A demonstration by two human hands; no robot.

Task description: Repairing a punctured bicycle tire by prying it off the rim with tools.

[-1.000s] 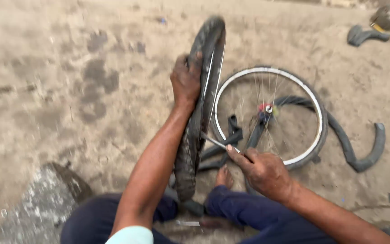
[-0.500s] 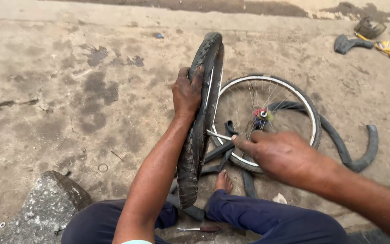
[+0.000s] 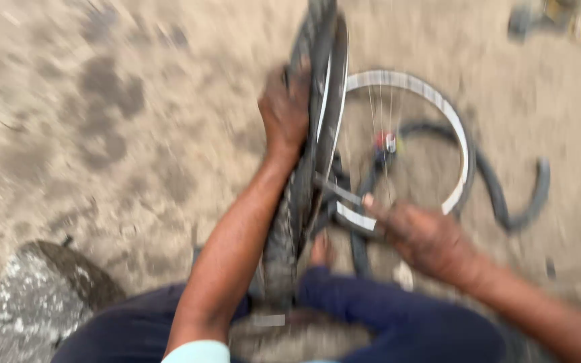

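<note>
Tyre (image 3: 304,168) was held upright between the knees | left hand (image 3: 285,111) was kept wrapped over its tread, fingers curled | right hand (image 3: 425,238) had been drawn back, fingers pinching a metal lever (image 3: 339,191) against the rim | bare wheel (image 3: 432,134) lay behind.

A single view is given, taken from a camera worn on the head and aimed steeply down and forward over the knees. The black rubber bicycle tyre (image 3: 304,154), held upright, is seen close, the sandy concrete ground (image 3: 102,134) beyond. The frame is blurred by motion.
</note>
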